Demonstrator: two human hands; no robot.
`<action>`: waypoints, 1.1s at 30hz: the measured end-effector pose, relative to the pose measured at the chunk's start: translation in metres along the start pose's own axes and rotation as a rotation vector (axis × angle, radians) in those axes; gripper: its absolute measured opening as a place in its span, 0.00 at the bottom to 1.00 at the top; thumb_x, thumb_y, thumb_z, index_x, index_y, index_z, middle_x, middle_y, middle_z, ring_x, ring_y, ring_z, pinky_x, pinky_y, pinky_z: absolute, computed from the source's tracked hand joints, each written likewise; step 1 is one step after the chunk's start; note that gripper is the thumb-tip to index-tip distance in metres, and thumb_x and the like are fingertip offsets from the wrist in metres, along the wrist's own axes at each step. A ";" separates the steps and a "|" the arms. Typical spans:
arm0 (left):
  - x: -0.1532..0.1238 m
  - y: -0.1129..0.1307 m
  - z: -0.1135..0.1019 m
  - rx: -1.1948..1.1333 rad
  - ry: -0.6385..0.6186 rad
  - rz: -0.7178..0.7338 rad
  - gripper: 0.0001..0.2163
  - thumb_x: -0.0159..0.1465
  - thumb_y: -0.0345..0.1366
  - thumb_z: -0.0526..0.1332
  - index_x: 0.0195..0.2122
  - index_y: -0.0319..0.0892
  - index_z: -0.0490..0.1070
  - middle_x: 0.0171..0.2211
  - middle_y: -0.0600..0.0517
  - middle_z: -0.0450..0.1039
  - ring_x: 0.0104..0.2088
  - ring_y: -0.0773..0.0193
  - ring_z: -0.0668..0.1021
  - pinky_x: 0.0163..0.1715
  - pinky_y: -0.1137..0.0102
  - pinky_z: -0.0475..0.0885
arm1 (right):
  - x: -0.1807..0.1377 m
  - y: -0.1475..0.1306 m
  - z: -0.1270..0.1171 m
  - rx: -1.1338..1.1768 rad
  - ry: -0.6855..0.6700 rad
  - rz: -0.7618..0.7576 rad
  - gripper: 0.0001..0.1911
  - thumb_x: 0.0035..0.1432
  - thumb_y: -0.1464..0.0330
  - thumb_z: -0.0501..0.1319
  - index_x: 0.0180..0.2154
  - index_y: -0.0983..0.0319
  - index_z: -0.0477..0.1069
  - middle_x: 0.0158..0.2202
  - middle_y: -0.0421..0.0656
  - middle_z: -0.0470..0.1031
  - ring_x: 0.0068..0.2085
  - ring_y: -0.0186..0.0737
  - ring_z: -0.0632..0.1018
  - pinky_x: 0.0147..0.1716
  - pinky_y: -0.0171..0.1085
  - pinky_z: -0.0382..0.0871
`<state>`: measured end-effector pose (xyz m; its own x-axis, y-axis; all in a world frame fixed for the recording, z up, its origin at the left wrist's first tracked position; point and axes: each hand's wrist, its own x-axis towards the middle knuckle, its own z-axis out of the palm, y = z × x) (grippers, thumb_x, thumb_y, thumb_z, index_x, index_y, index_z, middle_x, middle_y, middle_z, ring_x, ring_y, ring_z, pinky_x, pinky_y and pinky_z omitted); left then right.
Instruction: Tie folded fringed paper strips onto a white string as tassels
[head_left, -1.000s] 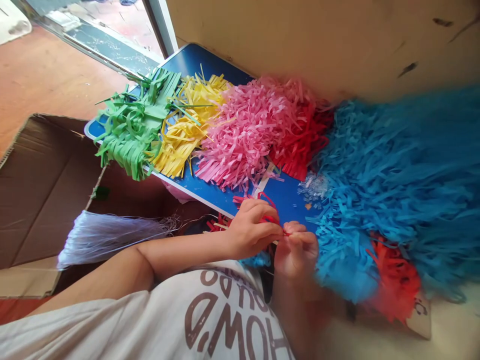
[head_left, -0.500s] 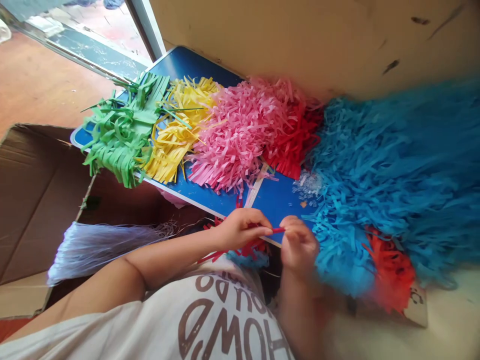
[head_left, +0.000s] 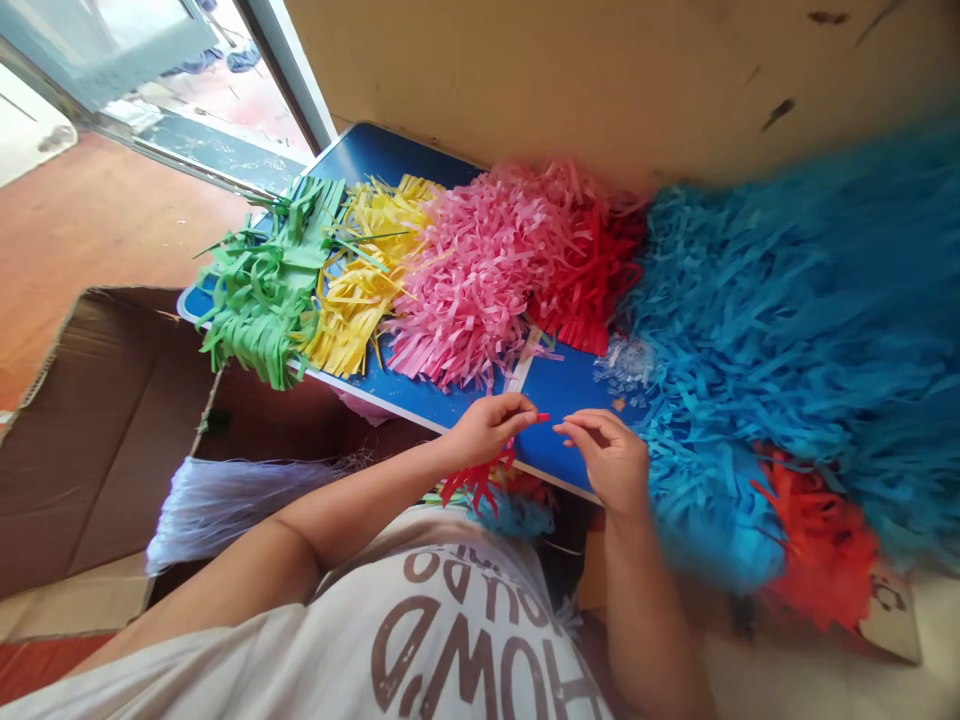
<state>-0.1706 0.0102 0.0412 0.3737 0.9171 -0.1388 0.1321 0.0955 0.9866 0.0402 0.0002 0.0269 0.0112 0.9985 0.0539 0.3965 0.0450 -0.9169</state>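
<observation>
My left hand (head_left: pixel 486 430) pinches the top of a red fringed paper tassel (head_left: pixel 480 477), whose strips hang below the near edge of the blue table (head_left: pixel 553 395). My right hand (head_left: pixel 611 460) hovers just to its right with fingertips pinched together, a small gap from the red tip; I cannot tell if it holds anything. Both hands sit over the table's near edge, beside the blue fringe pile (head_left: pixel 787 310).
Piles of fringed paper lie along the table: green (head_left: pixel 262 285), yellow (head_left: pixel 360 280), pink (head_left: pixel 480 270), red (head_left: pixel 592 280). An orange-red pile (head_left: pixel 821 540) is at the right. An open cardboard box (head_left: pixel 90 440) and a white thread bundle (head_left: pixel 225 495) are at the left. A beige wall stands behind.
My hands were joined on the red tassel; now the right hand has come slightly away from it. The left hand has lifted the tassel a little. The view shifted.
</observation>
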 end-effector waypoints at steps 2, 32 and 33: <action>-0.002 0.001 0.001 0.077 -0.018 0.041 0.17 0.67 0.49 0.56 0.36 0.38 0.74 0.28 0.54 0.72 0.28 0.69 0.70 0.29 0.75 0.64 | -0.015 -0.011 0.011 0.230 -0.028 0.089 0.10 0.55 0.60 0.68 0.36 0.58 0.80 0.41 0.43 0.78 0.32 0.38 0.80 0.31 0.39 0.79; -0.020 0.014 0.002 0.479 -0.282 0.327 0.10 0.72 0.37 0.48 0.50 0.40 0.60 0.35 0.48 0.76 0.32 0.63 0.77 0.31 0.73 0.67 | -0.050 -0.016 0.019 0.261 0.093 0.253 0.12 0.52 0.58 0.70 0.34 0.59 0.78 0.31 0.41 0.80 0.30 0.38 0.79 0.32 0.38 0.75; -0.019 0.015 0.001 0.498 -0.280 0.357 0.10 0.72 0.38 0.50 0.50 0.40 0.62 0.36 0.47 0.77 0.34 0.63 0.78 0.33 0.72 0.68 | -0.050 -0.017 0.017 0.211 0.097 0.215 0.11 0.54 0.58 0.69 0.34 0.59 0.79 0.31 0.41 0.80 0.30 0.38 0.79 0.33 0.38 0.75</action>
<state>-0.1749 -0.0065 0.0581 0.6881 0.7179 0.1055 0.3390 -0.4466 0.8280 0.0169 -0.0504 0.0331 0.1654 0.9786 -0.1223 0.1767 -0.1514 -0.9726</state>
